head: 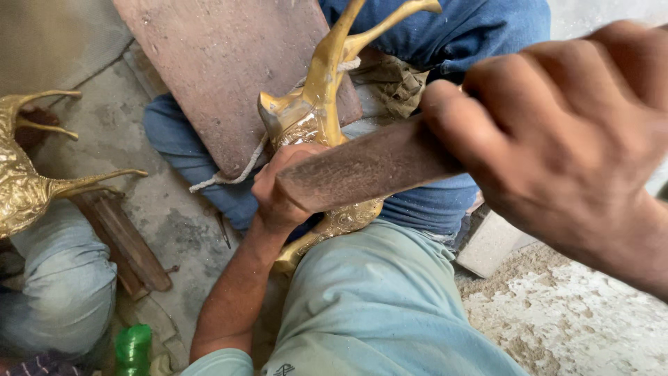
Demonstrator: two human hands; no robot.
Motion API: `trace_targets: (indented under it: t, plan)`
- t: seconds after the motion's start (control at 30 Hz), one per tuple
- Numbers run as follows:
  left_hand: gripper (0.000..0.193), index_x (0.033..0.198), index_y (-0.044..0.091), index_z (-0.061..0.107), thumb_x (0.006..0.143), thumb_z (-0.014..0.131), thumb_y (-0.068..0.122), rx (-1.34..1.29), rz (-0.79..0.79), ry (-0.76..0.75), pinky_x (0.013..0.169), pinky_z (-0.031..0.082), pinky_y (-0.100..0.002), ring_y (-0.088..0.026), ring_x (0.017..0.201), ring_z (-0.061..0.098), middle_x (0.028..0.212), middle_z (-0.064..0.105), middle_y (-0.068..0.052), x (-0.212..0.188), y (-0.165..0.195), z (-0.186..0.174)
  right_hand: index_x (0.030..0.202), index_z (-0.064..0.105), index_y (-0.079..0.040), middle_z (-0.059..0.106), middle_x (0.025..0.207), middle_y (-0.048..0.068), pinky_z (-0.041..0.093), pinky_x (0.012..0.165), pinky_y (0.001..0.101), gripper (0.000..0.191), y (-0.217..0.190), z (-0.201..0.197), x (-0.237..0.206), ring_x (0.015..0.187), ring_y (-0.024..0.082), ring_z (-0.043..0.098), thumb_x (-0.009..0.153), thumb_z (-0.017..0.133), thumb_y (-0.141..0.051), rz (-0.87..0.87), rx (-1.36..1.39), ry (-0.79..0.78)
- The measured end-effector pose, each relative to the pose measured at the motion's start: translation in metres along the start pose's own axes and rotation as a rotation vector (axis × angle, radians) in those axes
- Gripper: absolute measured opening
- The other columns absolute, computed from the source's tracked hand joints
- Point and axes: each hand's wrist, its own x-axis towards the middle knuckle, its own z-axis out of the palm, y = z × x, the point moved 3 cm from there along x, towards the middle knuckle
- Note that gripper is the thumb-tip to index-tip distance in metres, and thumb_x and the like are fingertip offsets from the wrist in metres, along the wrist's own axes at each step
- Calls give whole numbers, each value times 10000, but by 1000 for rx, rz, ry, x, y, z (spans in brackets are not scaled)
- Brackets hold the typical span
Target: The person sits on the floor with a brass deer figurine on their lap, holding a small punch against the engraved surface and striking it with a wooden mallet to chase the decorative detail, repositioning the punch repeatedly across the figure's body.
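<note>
Close under the head camera, the right hand (pixel 570 146) is closing its grip around a dark, flat wooden bar (pixel 362 167), fingers wrapped tight over its near end. That bar is reaching leftward from the right grip and crossing over the left hand (pixel 282 191). Just beneath the bar's far end, the left grip is clamping onto a brass figure (pixel 313 104), a shiny golden casting with embossed patterning, pressing it down against the person's light blue trouser leg (pixel 376 306). Two slim prongs of the figure are rising up and away from the left grip, toward the top edge. A whitish cord (pixel 233 174) is trailing from the figure out to the left of that grip, lying over a reddish-brown board (pixel 216 63) behind it. Beyond the figure, another person's blue jeans (pixel 452 35) are showing. Far left of both grips, a second brass figure (pixel 28 174) is resting on another person's pale trouser leg (pixel 56 278), and a green bottle (pixel 132 348) is standing on the concrete floor (pixel 111 132) near the lower edge
</note>
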Motion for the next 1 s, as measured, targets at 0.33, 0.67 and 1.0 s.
trace_targets:
  t: [0.33,0.67,1.0]
  plan:
    - [267,1161,97,663,934,802,113,77,145,87,910,603,-330,-238,1025,736,1157,718,-82,-8,-24,9,1179,696,-113,645,1090,51,431,878,367,341,2,6,-3,962,248,600,876,851,-128,246,325,-82]
    - [311,1198,103,651,928,802,137,123,184,83,947,597,-352,-257,1072,723,1183,713,-84,-18,-42,12,1206,689,-97,664,1122,58,485,882,358,378,3,-3,-4,963,243,599,881,882,-105,77,130,-70]
    - [357,1235,109,639,922,802,161,162,212,105,984,591,-374,-277,1119,710,1209,707,-86,-32,-59,17,1121,725,-142,671,1031,22,480,843,390,358,-1,-6,18,910,237,625,802,885,-145,84,87,-151]
